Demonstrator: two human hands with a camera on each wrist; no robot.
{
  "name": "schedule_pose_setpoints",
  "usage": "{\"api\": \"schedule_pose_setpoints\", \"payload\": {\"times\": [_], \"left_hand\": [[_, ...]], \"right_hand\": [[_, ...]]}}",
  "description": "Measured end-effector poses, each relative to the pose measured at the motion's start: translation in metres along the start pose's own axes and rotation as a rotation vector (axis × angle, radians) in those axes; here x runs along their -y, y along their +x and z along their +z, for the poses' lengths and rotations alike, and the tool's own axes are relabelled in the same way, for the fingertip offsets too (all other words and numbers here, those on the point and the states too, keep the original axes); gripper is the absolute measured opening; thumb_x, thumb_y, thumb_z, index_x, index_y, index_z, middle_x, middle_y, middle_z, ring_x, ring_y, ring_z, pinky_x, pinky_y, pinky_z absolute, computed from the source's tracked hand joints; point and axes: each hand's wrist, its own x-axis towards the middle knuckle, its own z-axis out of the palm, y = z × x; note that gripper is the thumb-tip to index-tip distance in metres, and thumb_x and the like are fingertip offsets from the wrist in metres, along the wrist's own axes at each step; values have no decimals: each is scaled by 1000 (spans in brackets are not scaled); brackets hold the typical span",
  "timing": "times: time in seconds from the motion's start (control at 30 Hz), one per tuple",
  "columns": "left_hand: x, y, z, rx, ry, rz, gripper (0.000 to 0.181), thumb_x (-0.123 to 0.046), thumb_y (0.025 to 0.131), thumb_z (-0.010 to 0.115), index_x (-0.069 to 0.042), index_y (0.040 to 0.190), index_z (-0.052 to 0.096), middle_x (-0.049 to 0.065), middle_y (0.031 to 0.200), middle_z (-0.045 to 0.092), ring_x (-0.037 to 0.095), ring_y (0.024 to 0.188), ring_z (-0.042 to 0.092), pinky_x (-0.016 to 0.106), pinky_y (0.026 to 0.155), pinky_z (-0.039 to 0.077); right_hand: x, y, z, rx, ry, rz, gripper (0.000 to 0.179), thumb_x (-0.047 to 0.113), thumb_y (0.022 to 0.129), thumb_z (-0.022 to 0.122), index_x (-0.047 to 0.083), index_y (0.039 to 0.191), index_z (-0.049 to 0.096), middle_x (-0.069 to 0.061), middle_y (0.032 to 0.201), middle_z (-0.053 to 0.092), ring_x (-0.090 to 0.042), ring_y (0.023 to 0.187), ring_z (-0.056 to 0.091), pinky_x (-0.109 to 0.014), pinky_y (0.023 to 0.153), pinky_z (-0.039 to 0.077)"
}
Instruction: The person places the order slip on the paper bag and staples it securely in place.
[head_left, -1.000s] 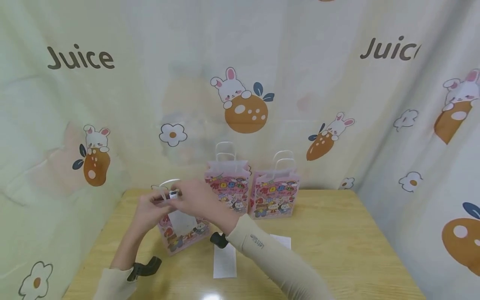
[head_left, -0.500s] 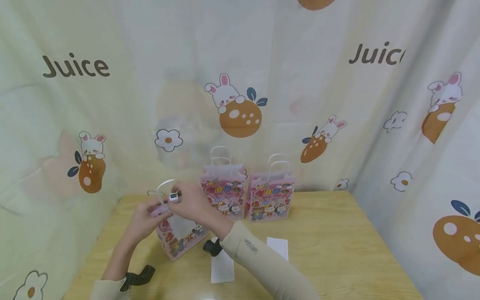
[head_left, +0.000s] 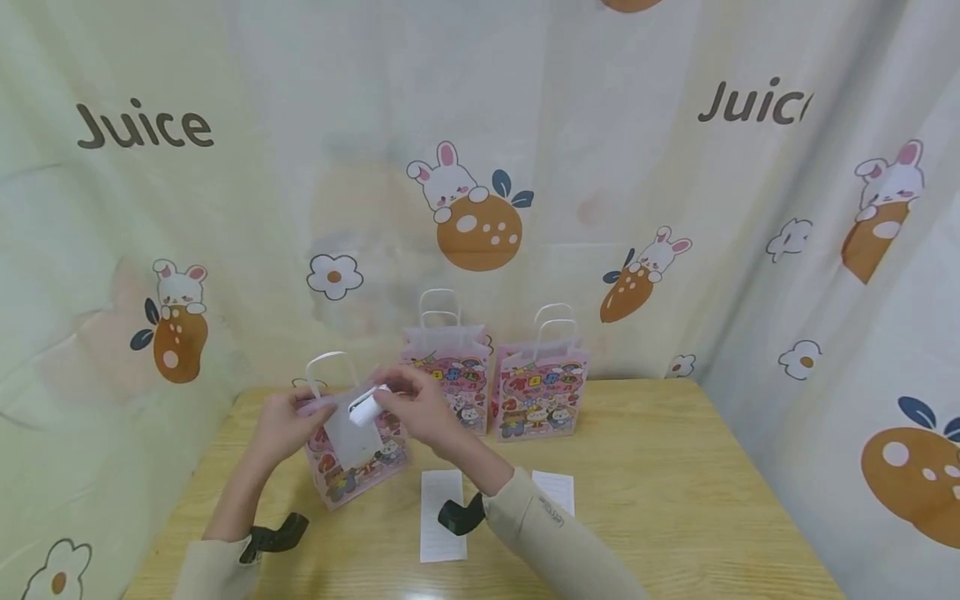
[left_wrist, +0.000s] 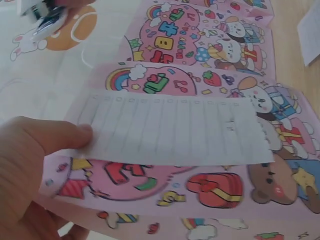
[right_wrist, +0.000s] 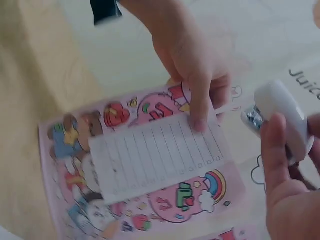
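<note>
My left hand (head_left: 285,427) pinches the top edge of a pink cartoon-print paper gift bag (head_left: 341,485) together with a white ruled paper slip (left_wrist: 175,130). In the left wrist view, the thumb presses on the slip's end, and the slip lies flat over the bag's printed front. The bag tilts, its white handle standing above the hand. My right hand (head_left: 429,412) holds a small white stapler-like device (right_wrist: 285,112) with a shiny metal part, between thumb and fingers. In the right wrist view it is apart from the bag's top edge.
Two more pink gift bags, one in the middle (head_left: 450,392) and one to the right (head_left: 542,396), stand upright at the table's back. Two white paper slips lie on the wooden table (head_left: 675,483), the nearer (head_left: 438,533) in front of the bags. A printed curtain (head_left: 600,167) hangs behind.
My right hand has moved right, drawing the white stapler-like device away from the bag's top edge. My left hand still pinches the bag and slip.
</note>
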Motion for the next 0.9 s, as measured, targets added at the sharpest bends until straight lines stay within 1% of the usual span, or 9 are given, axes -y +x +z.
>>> {"api": "schedule_pose_setpoints", "payload": {"times": [0.17,0.23,0.3,0.43,0.53,0.67,0.77,0.83,0.9], "left_hand": [[-3,8,-4,21,-1,-36,22,-19,86,76,1,94,73,14,89,71,26,79,65,34,64,54],[-4,9,-5,42,-12,-70,22,-22,85,77,-1,91,73,12,88,71,24,76,64,33,61,53],[-5,9,-6,68,-24,-94,22,-23,85,78,-1,88,73,11,85,70,22,72,64,32,59,53],[-4,10,-8,99,-44,-106,23,-23,86,76,0,85,72,11,81,70,22,68,65,32,57,53],[-2,12,-10,107,-55,-97,22,-21,88,75,1,86,72,11,82,71,22,70,66,32,59,53],[3,18,-13,114,-60,-87,20,-17,87,75,3,86,72,13,82,71,23,71,67,31,59,54],[7,25,-16,106,-54,-89,19,-17,87,75,2,87,73,14,83,71,24,71,67,32,59,54],[9,30,-17,108,-48,-97,20,-18,87,75,2,89,73,14,84,71,24,72,67,32,59,54],[11,34,-17,117,-49,-109,22,-19,87,75,2,90,73,14,84,71,24,72,67,33,60,54]], "right_hand": [[-6,-17,-16,48,124,82,40,-3,90,64,-8,128,54,-15,121,58,-26,103,63,-38,85,54],[-9,-25,-23,76,128,113,43,-7,86,67,-8,127,51,-17,128,53,-28,108,61,-37,87,53],[-12,-33,-28,64,88,130,40,-6,85,70,-6,121,53,-18,128,53,-27,106,62,-34,81,54],[-19,-46,-41,2,-42,119,30,6,85,75,2,107,55,-16,117,58,-25,87,67,-32,66,54],[-24,-54,-52,-19,-112,98,28,11,88,74,4,104,52,-17,109,59,-26,77,67,-32,61,53],[-32,-61,-69,-46,-167,77,25,10,91,70,2,107,51,-16,110,57,-30,78,67,-39,64,55],[-36,-63,-83,-73,-194,56,25,4,94,64,-2,116,53,-18,110,57,-37,83,65,-45,69,56],[-38,-65,-93,-92,-202,49,28,1,95,61,-5,121,55,-20,109,58,-40,85,64,-44,70,56],[-40,-69,-103,-116,-233,48,30,2,95,61,-5,123,57,-20,107,60,-37,85,65,-40,69,57]]}}
